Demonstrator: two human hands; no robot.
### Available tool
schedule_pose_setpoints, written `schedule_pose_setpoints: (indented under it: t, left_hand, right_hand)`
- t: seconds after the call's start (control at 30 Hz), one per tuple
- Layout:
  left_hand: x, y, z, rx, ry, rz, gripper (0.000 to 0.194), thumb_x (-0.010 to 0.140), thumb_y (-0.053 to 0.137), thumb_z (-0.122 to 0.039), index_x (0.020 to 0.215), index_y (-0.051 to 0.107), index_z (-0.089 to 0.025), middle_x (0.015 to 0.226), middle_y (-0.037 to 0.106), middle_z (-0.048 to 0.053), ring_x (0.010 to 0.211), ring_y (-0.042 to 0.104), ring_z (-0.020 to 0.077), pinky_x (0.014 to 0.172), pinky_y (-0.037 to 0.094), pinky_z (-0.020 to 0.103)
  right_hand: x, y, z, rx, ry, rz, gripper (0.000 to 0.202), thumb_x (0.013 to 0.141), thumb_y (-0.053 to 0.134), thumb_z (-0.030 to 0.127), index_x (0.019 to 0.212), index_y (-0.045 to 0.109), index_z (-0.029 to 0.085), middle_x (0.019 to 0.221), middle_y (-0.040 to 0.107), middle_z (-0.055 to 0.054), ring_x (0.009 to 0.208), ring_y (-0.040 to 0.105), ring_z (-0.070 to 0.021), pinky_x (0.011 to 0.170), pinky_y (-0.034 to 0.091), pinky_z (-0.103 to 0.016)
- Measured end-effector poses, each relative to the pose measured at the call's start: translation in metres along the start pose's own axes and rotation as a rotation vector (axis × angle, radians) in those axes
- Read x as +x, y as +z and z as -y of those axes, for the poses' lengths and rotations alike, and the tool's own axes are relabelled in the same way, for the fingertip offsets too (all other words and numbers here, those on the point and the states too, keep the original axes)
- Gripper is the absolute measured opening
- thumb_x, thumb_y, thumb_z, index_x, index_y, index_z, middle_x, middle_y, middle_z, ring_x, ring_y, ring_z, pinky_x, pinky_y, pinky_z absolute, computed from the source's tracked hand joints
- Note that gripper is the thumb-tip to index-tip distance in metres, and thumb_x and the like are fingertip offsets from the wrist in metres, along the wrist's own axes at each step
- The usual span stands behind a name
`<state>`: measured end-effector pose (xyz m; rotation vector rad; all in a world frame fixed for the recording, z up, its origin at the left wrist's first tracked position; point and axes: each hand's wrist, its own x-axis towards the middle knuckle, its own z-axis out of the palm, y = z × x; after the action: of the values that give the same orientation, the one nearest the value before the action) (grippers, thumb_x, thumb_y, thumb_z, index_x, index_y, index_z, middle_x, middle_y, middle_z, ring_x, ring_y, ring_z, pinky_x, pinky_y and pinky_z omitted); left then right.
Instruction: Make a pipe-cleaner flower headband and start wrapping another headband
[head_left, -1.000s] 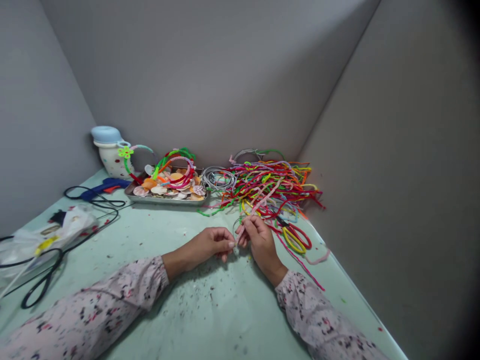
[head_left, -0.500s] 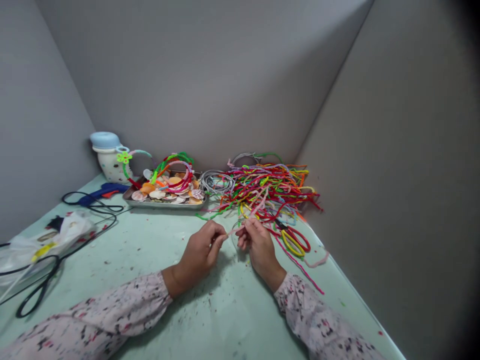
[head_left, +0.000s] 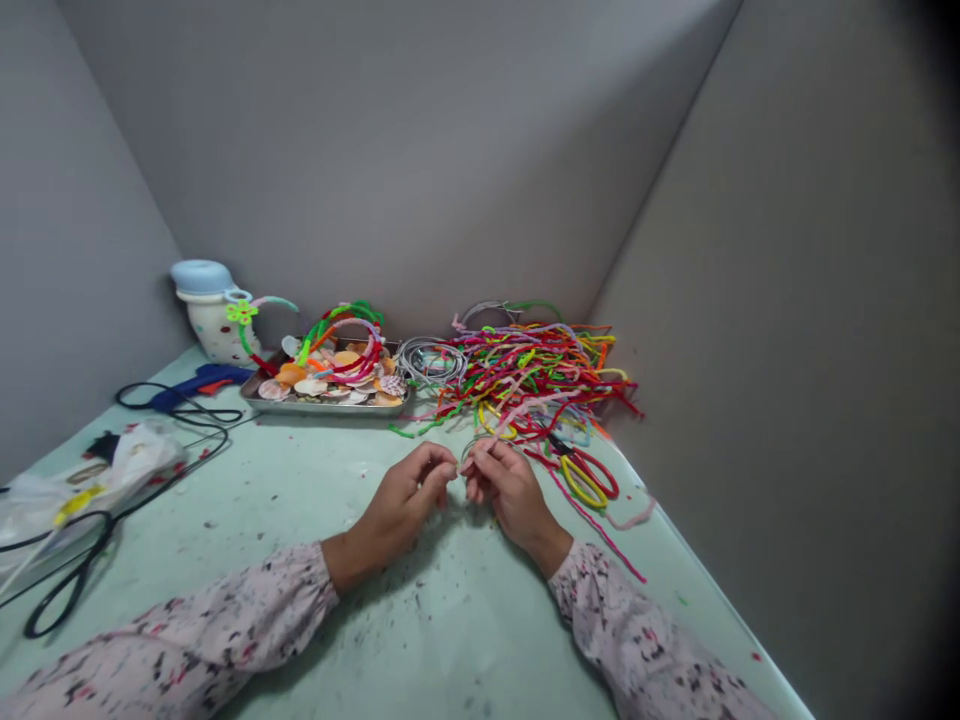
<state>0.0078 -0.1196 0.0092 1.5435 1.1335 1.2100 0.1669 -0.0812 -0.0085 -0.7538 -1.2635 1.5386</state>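
Observation:
Pinched in my right hand (head_left: 514, 490) is a pale pink pipe cleaner (head_left: 517, 412), whose long free end rises to the upper right. A thin grey wire loop (head_left: 471, 444) shows partly behind these fingers; how much of it they grip is hidden. My left hand (head_left: 412, 495) is closed, thumb against forefinger, its tips almost meeting the right fingertips at the short end of the pink strand. Both hands are just above the pale green table (head_left: 352, 620). Scissors (head_left: 589, 480) with red and yellow handles lie right of my right hand.
A heap of coloured pipe cleaners (head_left: 540, 365) lies behind my hands, beside coiled grey wire (head_left: 431, 362). A metal tray (head_left: 322, 408) holds shells and pipe-cleaner rings. At left are a blue-lidded cup (head_left: 217, 325), a blue glue gun (head_left: 199, 384), black cable (head_left: 112, 520) and a plastic bag (head_left: 146, 455).
My hands have come closer together, closing the gap where the pink strand showed between them. The strand's free end now leans further to the right. The view has shifted slightly.

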Motion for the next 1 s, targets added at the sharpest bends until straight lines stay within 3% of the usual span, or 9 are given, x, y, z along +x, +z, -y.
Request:
schedule_pose_setpoints:
  t: [0.1, 0.2, 0.33, 0.7, 1.0]
  left_hand:
    - [0.003, 0.0, 0.006, -0.166, -0.098, 0.038, 0.03, 0.09, 0.044, -0.045, 0.098, 0.055, -0.018, 0.08, 0.06, 0.0, 0.055, 0.054, 0.0105, 0.055, 0.041, 0.024]
    - [0.007, -0.001, 0.011, -0.25, -0.203, 0.106, 0.037, 0.088, 0.044, -0.05, 0.086, 0.057, -0.016, 0.069, 0.059, 0.0, 0.046, 0.05, 0.0089, 0.047, 0.037, 0.022]
    - [0.009, -0.002, 0.013, -0.204, -0.208, 0.155, 0.033, 0.084, 0.053, -0.046, 0.072, 0.055, -0.015, 0.061, 0.056, -0.001, 0.043, 0.046, 0.007, 0.044, 0.032, 0.02]
    - [0.008, 0.0, 0.013, -0.202, -0.271, 0.13, 0.027, 0.083, 0.054, -0.039, 0.07, 0.052, -0.016, 0.057, 0.053, -0.003, 0.04, 0.043, 0.0057, 0.041, 0.031, 0.018]
    - [0.009, -0.003, 0.014, -0.201, -0.333, 0.072, 0.049, 0.086, 0.042, -0.057, 0.064, 0.054, -0.015, 0.046, 0.047, -0.003, 0.035, 0.036, 0.0056, 0.035, 0.025, 0.017]
  right_hand:
    - [0.0, -0.001, 0.0, -0.048, -0.027, -0.006, 0.025, 0.082, 0.059, 0.043, 0.078, 0.058, 0.019, 0.071, 0.061, 0.001, 0.05, 0.053, -0.0088, 0.047, 0.04, -0.02]
    - [0.0, 0.0, 0.0, -0.122, -0.057, -0.018, 0.023, 0.083, 0.058, 0.042, 0.079, 0.056, 0.019, 0.069, 0.06, 0.002, 0.05, 0.052, -0.009, 0.047, 0.04, -0.021]
    - [-0.002, 0.0, -0.002, -0.215, -0.099, -0.002, 0.023, 0.084, 0.057, 0.041, 0.08, 0.056, 0.019, 0.06, 0.055, 0.004, 0.049, 0.05, -0.0097, 0.046, 0.039, -0.021]
    - [0.005, -0.007, -0.006, -0.163, -0.105, -0.079, 0.022, 0.086, 0.055, 0.04, 0.08, 0.054, 0.019, 0.057, 0.055, 0.004, 0.048, 0.049, -0.0095, 0.047, 0.038, -0.021]
    - [0.002, -0.003, -0.001, -0.208, -0.102, -0.017, 0.024, 0.086, 0.055, 0.041, 0.078, 0.057, 0.018, 0.057, 0.055, 0.003, 0.048, 0.049, -0.0092, 0.047, 0.038, -0.021]
